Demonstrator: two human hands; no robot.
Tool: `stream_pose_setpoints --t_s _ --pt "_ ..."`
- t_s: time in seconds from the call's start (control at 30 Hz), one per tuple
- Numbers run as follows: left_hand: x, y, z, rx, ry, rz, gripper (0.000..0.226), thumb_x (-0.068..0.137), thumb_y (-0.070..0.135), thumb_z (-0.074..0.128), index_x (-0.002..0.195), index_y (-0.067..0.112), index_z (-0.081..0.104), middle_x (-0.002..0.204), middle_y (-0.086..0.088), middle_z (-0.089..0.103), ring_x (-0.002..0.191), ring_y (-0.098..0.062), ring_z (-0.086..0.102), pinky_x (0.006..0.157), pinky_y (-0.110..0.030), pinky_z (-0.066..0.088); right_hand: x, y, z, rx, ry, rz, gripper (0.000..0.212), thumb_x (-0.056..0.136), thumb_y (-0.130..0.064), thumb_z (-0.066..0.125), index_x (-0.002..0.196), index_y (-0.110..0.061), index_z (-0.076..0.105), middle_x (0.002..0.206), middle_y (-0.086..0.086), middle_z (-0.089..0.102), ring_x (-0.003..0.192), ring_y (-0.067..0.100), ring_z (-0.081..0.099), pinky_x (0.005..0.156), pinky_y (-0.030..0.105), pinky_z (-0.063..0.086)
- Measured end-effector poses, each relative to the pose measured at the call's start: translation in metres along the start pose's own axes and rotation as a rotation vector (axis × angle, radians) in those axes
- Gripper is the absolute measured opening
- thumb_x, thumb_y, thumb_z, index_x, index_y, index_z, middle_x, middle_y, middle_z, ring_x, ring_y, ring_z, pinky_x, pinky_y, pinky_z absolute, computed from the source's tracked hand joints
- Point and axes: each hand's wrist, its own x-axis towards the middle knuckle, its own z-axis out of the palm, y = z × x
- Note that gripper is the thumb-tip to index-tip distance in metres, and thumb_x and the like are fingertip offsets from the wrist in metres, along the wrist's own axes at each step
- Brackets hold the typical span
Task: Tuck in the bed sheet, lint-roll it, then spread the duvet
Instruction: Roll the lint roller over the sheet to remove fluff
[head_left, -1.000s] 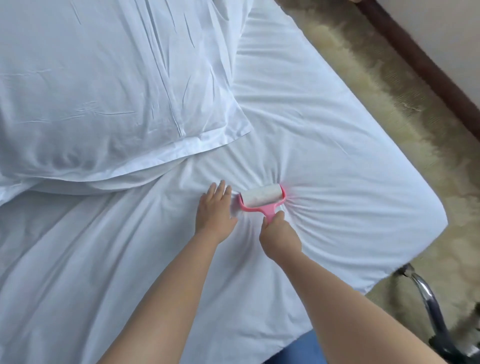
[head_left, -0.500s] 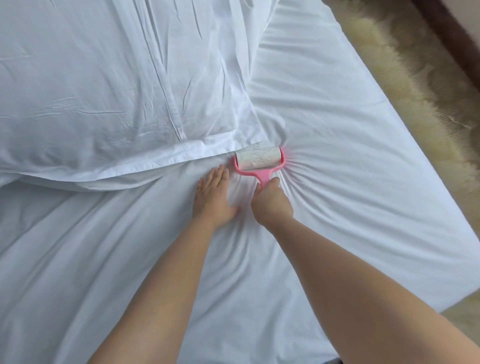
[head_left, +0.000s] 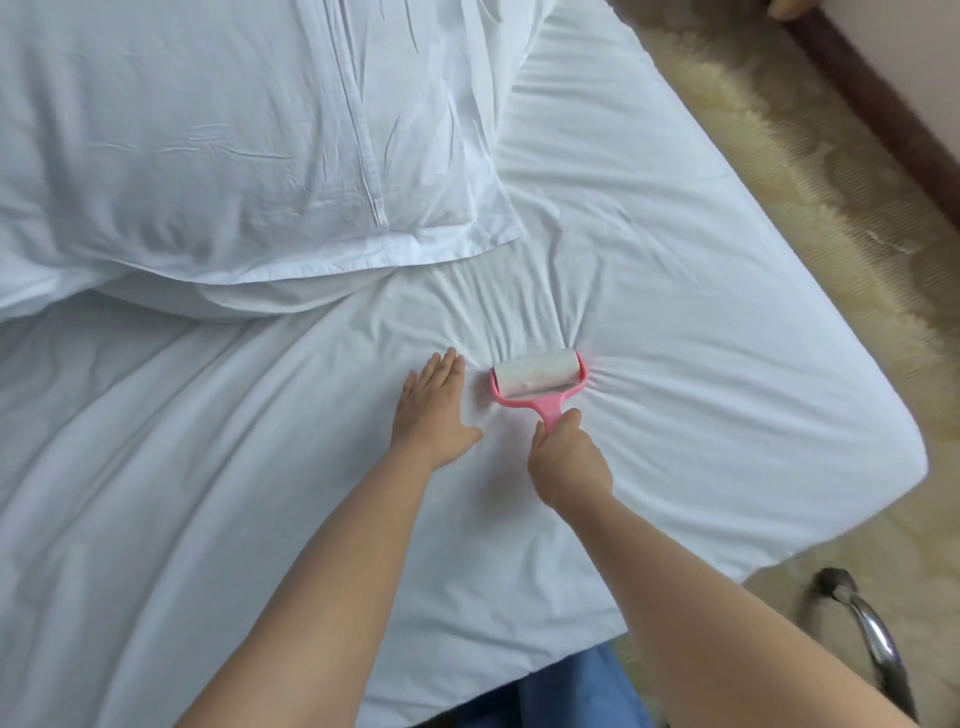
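One lint roller (head_left: 540, 383): pink plastic frame with a forked yoke, and a white cylindrical roll of sticky paper, faintly mottled. It lies on the bed sheet (head_left: 701, 322), right of centre, below the pillow corner. The roll's long axis runs left to right with a slight tilt, right end farther away; the handle points back toward the person, at right angles to the roll.

Bed sheet: white woven cotton, smooth at the edges, gathered into fine radiating creases around the roll.

Right hand (head_left: 569, 462): fist clenched round the pink handle, thumb on top.
Left hand (head_left: 431, 408): laid flat, fingers straight and together, palm pressing the sheet just beside the roll's left end, not touching it.

Two pillows (head_left: 234, 135), white, stacked, creased cases with a flat flanged border.

Cream patterned carpet (head_left: 831, 218) on the right; one curved chrome tube (head_left: 878, 636) at lower right.
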Motion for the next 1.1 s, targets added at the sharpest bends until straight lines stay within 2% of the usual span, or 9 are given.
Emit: stream_pose_setpoints --t_s 0.3,0.5,0.77,1.1 --pt "-0.06 0.002 0.017 0.013 -0.012 0.017 0.097 0.085 0.039 0.065 0.153 0.013 0.001 0.161 0.001 -0.004 0.148 -0.014 -0.003 0.119 -0.033 -0.001 -0.057 0.042 0.005 -0.014 0.034 -0.011 0.019 0.102 -0.03 0.029 0.096 -0.012 0.032 0.078 0.003 0.049 0.084 0.031 0.06 0.065 0.032 0.037" --pt "-0.06 0.009 0.024 -0.009 -0.033 0.02 0.097 0.086 0.039 0.065 0.153 0.013 0.002 0.161 0.002 -0.004 0.148 -0.014 -0.003 0.119 -0.034 0.0 -0.073 0.057 0.013 -0.029 -0.004 0.01 0.022 0.102 -0.032 0.027 0.1 -0.011 0.034 0.089 0.009 0.06 0.086 0.031 0.062 0.066 0.033 0.041" --pt "-0.015 0.005 0.014 -0.017 -0.031 -0.006 0.097 0.086 0.042 0.063 0.153 0.013 0.0 0.161 0.001 -0.006 0.148 -0.015 -0.005 0.119 -0.034 0.0 -0.011 0.015 0.002 -0.031 -0.035 -0.003 0.03 0.103 -0.03 0.027 0.117 -0.005 0.036 0.102 0.011 0.062 0.096 0.032 0.061 0.067 0.031 0.035" --pt "0.066 -0.009 -0.017 -0.057 0.028 -0.031 0.104 0.082 0.043 0.068 0.153 0.012 -0.001 0.161 0.0 -0.008 0.148 -0.014 -0.007 0.12 -0.033 -0.001 0.093 -0.061 -0.029 -0.004 -0.017 -0.066 0.03 0.102 -0.029 0.029 0.118 -0.004 0.037 0.109 0.013 0.061 0.102 0.033 0.06 0.071 0.032 0.036"
